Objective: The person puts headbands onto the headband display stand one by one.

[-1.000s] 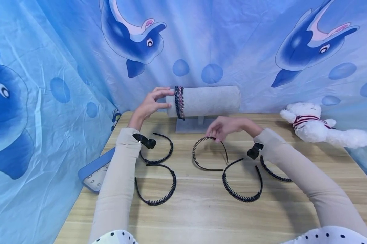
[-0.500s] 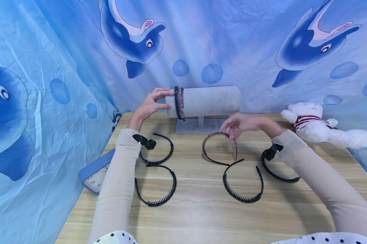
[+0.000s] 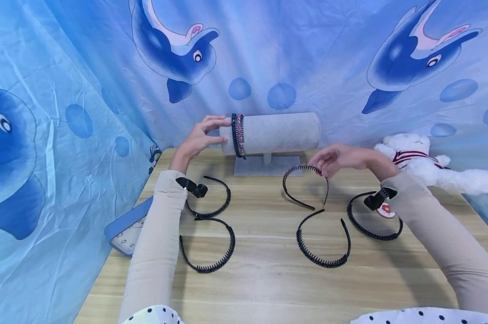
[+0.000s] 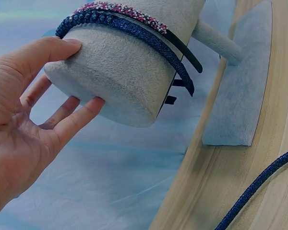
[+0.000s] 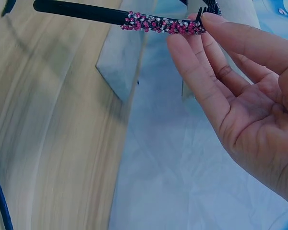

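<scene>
My left hand (image 3: 199, 138) holds the left end of a grey cylindrical headband stand (image 3: 282, 132), thumb on one side and fingertips at its end face. Around that end sit a dark blue headband (image 4: 144, 43) and, beside it, one with pink and white beads (image 4: 134, 12). To the right of the stand, my right hand (image 3: 343, 157) pinches another headband (image 5: 158, 24), black with pink and white beads, between thumb and fingers. It hangs with its tips downward in the head view. Below it lies a dark toothed headband (image 3: 325, 263).
Two more dark headbands, one upper (image 3: 228, 202) and one lower (image 3: 230, 252), lie at the left of the table (image 3: 264, 288). Another (image 3: 373, 235) lies under my right wrist. A white plush bear (image 3: 418, 173) is at the back right, a blue-rimmed object (image 3: 126, 231) by my left forearm.
My right hand has moved right and slightly back, carrying the pinched headband up toward the stand's right end. The left hand keeps its hold on the stand.
</scene>
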Demonstrator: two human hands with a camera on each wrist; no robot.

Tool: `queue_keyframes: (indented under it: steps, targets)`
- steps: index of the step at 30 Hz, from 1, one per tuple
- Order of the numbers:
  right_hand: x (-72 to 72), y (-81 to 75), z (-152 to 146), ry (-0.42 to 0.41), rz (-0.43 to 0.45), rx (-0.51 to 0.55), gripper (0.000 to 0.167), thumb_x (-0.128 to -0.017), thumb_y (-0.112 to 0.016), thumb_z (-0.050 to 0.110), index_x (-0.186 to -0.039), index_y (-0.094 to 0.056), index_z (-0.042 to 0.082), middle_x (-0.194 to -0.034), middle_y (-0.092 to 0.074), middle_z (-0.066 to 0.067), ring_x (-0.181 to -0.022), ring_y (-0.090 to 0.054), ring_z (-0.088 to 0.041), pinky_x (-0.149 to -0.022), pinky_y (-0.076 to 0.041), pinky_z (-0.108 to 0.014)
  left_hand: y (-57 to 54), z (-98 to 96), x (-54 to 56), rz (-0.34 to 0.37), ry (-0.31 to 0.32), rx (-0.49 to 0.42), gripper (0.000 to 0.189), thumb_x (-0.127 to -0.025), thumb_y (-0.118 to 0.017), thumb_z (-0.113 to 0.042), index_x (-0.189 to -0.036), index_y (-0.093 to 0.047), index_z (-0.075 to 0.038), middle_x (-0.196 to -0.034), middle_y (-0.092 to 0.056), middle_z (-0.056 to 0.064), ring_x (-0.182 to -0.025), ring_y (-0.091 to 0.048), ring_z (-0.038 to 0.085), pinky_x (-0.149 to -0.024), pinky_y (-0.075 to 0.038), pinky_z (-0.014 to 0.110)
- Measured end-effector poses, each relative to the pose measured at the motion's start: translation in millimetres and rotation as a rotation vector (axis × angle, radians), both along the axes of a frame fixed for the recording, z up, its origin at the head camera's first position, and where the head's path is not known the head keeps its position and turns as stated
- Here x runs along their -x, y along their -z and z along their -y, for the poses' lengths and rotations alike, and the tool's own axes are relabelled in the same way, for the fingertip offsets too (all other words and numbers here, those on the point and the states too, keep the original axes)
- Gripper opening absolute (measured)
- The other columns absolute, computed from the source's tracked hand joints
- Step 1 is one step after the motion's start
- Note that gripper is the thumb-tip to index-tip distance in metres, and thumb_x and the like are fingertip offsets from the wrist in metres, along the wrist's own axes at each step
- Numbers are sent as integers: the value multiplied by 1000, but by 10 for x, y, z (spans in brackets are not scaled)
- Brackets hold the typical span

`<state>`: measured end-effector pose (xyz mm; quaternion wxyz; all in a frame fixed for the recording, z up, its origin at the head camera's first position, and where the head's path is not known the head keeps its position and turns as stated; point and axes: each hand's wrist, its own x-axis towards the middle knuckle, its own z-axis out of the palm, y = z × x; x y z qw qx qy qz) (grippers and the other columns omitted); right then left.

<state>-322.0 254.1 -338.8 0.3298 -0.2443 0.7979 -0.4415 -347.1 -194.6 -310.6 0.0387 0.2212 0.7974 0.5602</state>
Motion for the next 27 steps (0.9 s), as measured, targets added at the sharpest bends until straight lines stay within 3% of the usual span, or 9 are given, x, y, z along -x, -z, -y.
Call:
queue_keyframes:
  steps: [7,16,22,27]
  targets:
    - [-40,-69,-174,58,-22,-4,64,-79,-73,-11,-139,-50,-12,-106,-68,-14,-95,-69,-23,-89,-63,-40,2,2,-5,2,9,-19,53,-88,-73,5,-138,-57,3,-161,-34,14,-149,-32,36,-121,-36,56]
    - [-85,-113,-407,131,-33,-19,66,-80,-72,-11,-142,-47,-12,-112,-66,-20,-99,-67,-23,-89,-62,-37,-4,4,-1,-4,4,-18,53,-88,-73,5,-138,-58,3,-160,-35,13,-149,-33,35,-121,-37,53]
    - [-117,-129,-585,184,-79,-23,61,-85,-69,-8,-141,-45,-14,-110,-67,-14,-97,-68,-18,-86,-63,-35,-7,2,-1,0,3,-5,54,-88,-74,3,-139,-58,1,-160,-35,11,-150,-32,35,-122,-36,53]
    - [-136,-169,-696,284,-131,-37,57,-87,-70,-6,-141,-49,-9,-109,-68,-7,-95,-69,-16,-86,-62,-33,-4,5,-2,2,9,1,54,-87,-74,4,-139,-57,1,-161,-34,12,-150,-31,36,-122,-34,57]
